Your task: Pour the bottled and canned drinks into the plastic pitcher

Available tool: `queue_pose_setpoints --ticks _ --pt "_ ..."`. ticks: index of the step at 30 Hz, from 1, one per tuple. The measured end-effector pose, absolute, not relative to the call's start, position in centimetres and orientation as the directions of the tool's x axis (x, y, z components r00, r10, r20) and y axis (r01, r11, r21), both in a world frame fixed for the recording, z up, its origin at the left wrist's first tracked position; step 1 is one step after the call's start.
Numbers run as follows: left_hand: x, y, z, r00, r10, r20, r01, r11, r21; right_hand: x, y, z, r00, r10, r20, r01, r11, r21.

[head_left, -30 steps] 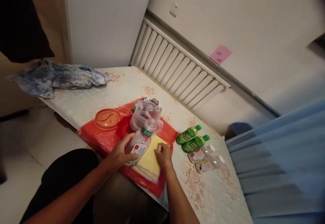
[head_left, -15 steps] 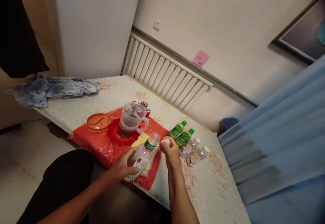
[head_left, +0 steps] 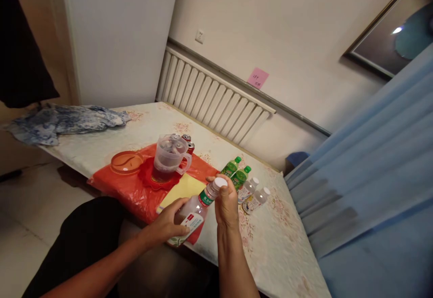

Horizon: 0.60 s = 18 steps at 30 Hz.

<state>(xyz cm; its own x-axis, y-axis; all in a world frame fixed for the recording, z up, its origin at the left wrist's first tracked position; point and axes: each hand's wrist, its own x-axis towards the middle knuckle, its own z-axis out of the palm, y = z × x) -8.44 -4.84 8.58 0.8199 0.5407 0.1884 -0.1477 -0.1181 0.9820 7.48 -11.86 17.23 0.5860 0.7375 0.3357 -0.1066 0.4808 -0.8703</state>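
My left hand [head_left: 172, 221] is wrapped round the body of a clear plastic bottle [head_left: 193, 217] with a green and white label, held tilted over the table's near edge. At its mouth sits a white bottle cap [head_left: 220, 182], gripped by the fingers of my right hand [head_left: 227, 201]. Just behind the bottle lies a yellow sheet [head_left: 182, 187] on a red plastic bag [head_left: 131, 194]. A clear pitcher [head_left: 169, 156] with dark liquid low inside stands on a red scalloped dish [head_left: 145, 176], left of the bottle.
Green-capped bottles [head_left: 239, 178] and white-capped bottles [head_left: 257, 199] stand to the right. Behind the pitcher are several cans [head_left: 190, 147]; an orange lid [head_left: 126, 162] lies left. A crumpled blue-white cloth [head_left: 74, 120] covers the far left corner. A blue curtain [head_left: 365, 176] hangs at right.
My right hand has brought the white cap from beside the bottle onto its mouth. The left hand keeps hold of the bottle. The view has shifted slightly right.
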Motion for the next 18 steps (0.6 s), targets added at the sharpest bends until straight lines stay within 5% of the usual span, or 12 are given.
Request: queue_pose_setpoints --ticks 8,18 --pt "-8.5 -5.2 9.6 0.843 0.508 0.175 -0.149 -0.092 0.985 6.9 -12.5 16.9 0.55 0.772 0.318 -0.161 0.472 -0.867" --pt "-8.9 -5.2 9.3 0.856 0.5 0.129 -0.138 -0.021 0.99 7.5 -13.4 17.8 0.47 0.81 0.35 0.01 0.392 -0.92"
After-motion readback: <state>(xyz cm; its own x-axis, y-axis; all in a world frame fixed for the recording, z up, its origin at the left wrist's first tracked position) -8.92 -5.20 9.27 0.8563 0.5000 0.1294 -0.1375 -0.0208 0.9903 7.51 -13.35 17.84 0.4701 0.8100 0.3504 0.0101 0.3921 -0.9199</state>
